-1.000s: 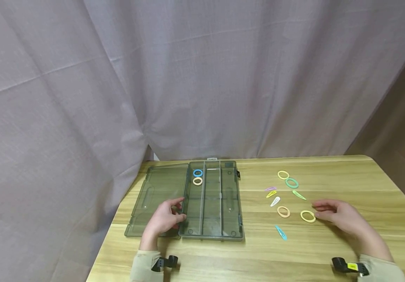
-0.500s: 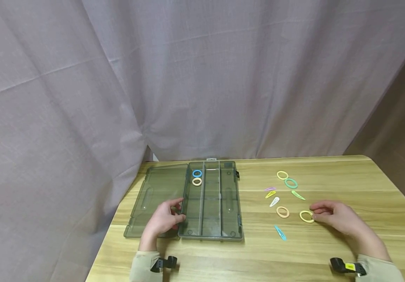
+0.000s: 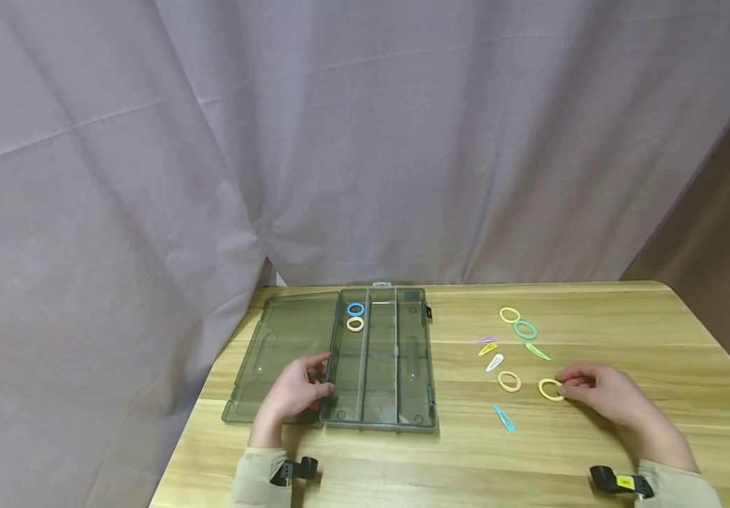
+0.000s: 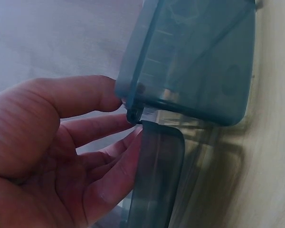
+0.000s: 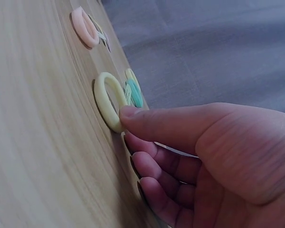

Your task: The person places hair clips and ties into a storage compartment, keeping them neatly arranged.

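Note:
My left hand [image 3: 291, 389] is at the hinge side of an open, smoky-clear storage box [image 3: 380, 428], thumb and fingers at its left rim. In the left wrist view the thumb [image 4: 92, 95] meets the box's corner while the other fingers reach to the hinge and the edge of the lid [image 4: 156, 166]. On the right, my right hand [image 3: 612, 398] pinches the near edge of a pale yellow hair tie [image 5: 104, 97], which lies close on the wood. The thumb [image 5: 156, 121] is over the ring's edge; the curled fingers sit low beside the tabletop.
Inside the box's left compartment lie a blue hair tie [image 3: 355, 303] and a cream one [image 3: 355, 329]. Scattered between box and right hand are a peach hair tie [image 3: 509, 390], a green one [image 3: 525, 337], another yellow one [image 3: 509, 322] and several snap clips, including a blue clip [image 3: 504, 418].
My right hand has shifted slightly left, its thumb coming over the edge of the yellow hair tie. The left hand stays at the box's rim.

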A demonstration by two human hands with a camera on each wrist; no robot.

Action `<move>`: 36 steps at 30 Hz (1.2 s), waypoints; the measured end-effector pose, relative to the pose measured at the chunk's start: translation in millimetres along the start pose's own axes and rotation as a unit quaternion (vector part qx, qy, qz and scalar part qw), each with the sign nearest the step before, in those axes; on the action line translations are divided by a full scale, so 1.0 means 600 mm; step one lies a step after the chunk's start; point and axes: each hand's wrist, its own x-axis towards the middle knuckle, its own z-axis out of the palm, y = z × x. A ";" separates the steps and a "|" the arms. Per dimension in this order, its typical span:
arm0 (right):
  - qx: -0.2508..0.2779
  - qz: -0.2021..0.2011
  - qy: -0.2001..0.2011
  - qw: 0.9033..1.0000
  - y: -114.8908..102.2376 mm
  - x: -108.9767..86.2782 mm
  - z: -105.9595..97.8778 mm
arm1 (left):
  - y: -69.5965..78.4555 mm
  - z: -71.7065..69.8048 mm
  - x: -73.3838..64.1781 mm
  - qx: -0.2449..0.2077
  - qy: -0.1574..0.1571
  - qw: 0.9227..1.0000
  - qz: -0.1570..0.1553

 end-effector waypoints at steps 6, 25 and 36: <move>-0.008 -0.001 0.002 1.000 -0.005 0.001 0.000 | -0.002 0.000 0.001 -0.003 0.001 1.000 0.002; -0.002 -0.004 0.013 1.000 0.006 -0.002 0.008 | -0.002 0.001 0.004 -0.016 0.002 1.000 0.002; 0.040 -0.011 0.002 0.999 -0.002 -0.009 0.002 | -0.004 0.000 0.006 -0.018 0.002 1.000 0.005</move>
